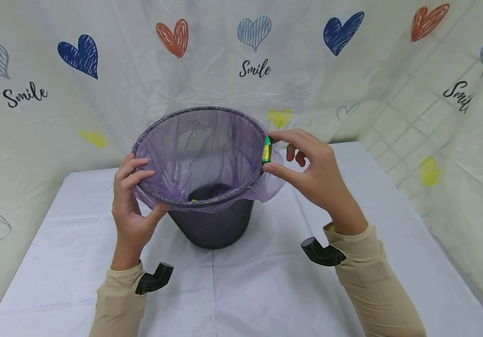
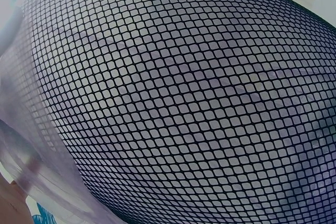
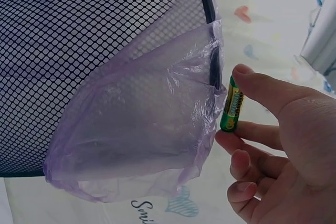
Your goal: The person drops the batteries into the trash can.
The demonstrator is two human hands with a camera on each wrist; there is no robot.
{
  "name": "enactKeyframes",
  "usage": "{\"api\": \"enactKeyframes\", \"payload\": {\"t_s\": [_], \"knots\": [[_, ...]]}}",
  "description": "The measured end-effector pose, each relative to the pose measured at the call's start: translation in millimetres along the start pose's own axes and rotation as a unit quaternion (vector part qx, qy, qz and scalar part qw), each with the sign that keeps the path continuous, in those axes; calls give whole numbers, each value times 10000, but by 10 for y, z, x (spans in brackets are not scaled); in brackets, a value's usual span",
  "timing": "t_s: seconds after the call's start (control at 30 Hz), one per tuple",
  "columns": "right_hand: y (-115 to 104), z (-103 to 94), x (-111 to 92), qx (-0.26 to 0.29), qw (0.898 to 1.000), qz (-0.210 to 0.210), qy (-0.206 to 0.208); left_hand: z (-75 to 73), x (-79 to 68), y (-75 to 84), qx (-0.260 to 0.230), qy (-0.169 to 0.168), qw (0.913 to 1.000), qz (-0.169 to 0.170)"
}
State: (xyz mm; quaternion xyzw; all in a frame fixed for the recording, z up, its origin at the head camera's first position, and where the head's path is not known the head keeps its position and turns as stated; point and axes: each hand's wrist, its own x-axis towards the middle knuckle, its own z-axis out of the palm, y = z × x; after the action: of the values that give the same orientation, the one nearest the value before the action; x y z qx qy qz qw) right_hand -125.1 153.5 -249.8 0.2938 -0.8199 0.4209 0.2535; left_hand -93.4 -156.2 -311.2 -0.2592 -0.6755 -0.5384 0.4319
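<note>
A black mesh wastebasket (image 1: pixel 216 229) lined with a thin purple plastic bag (image 1: pixel 268 187) stands tilted, its mouth facing up and toward me. My left hand (image 1: pixel 132 206) grips its rim on the left, fingers inside and thumb at the front edge. Between thumb and index finger, my right hand (image 1: pixel 317 168) pinches a small green and yellow battery (image 1: pixel 267 150) by its ends, beside the right rim. The right wrist view shows that battery (image 3: pixel 231 106) just outside the bag's folded edge. A tiny yellow bit (image 1: pixel 193 200) shows low inside the basket, mostly hidden by the front rim.
The basket stands on a table covered with a white cloth (image 1: pixel 258 290). Behind and at both sides hangs a pale curtain (image 1: pixel 212 70) printed with hearts and the word Smile. A black wrist camera (image 1: pixel 155 278) sticks out from the left sleeve, another (image 1: pixel 321 252) from the right.
</note>
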Motion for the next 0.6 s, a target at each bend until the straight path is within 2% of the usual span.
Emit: {"api": "enactKeyframes", "payload": {"t_s": [0.27,0.6], "knots": [[9,54,37,-56,9999,-141,-38,-3,-1,0,20,-1,10000,-15],[5,81,46,-92,9998,-62,-153,-11,-9,-13,23,-21,10000,-43]]}}
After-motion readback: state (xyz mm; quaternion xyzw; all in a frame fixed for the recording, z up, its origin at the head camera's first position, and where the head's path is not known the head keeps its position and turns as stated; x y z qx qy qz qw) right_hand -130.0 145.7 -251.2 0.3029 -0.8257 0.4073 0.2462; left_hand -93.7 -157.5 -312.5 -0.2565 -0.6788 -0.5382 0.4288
